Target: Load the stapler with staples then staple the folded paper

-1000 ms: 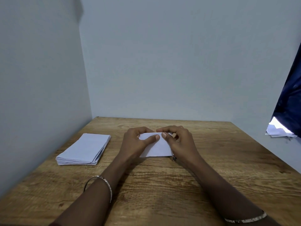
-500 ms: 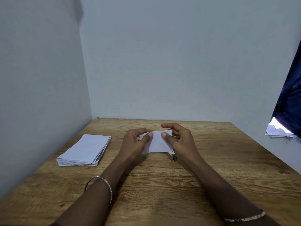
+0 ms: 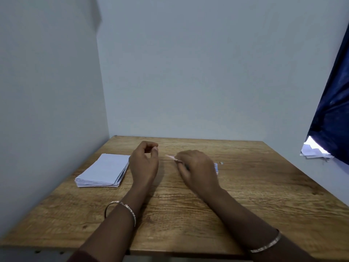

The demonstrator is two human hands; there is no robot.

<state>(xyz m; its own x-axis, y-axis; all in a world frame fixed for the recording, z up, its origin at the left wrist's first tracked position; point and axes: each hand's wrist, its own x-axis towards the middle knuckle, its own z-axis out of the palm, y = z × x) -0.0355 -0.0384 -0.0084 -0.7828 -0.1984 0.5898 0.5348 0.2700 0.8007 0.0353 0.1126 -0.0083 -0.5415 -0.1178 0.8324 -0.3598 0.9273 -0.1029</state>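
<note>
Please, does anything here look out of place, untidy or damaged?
Nothing is spilled or damaged. The paper stack is slightly fanned at its near edge. Beyond the table on the right, loose sheets poke out untidily under the blue cloth.

Folded paper: released by left hand, now loosely curled; carried rightward by right hand alone.
</note>
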